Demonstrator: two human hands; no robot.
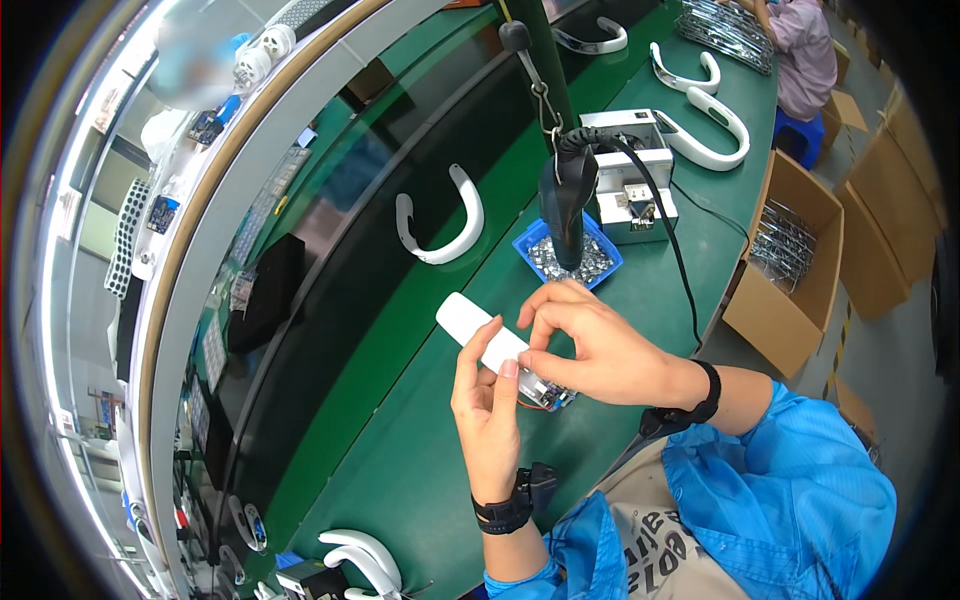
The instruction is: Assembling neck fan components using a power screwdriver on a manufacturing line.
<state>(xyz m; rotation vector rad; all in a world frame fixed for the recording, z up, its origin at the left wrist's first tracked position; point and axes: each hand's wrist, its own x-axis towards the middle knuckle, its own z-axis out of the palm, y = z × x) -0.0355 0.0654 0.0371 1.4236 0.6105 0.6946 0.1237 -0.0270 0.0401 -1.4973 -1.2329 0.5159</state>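
My left hand holds a long white plastic housing with a rounded far end, its thumb and fingers on either side. At the housing's near end, small electronic parts and a thin red wire are exposed. Over the housing's right edge, my right hand is closed with its fingers curled and its thumb at the white surface. Whatever lies between those fingertips is too small or hidden to make out. Just beyond the right hand, a black handheld power screwdriver hangs over a blue tray of small metal parts.
A grey-white metal device with a cable stands beside the tray. A white U-shaped neckband lies farther left on the green table. More curved neckbands sit at the back. A cardboard box of metal parts stands right. Another person sits far right.
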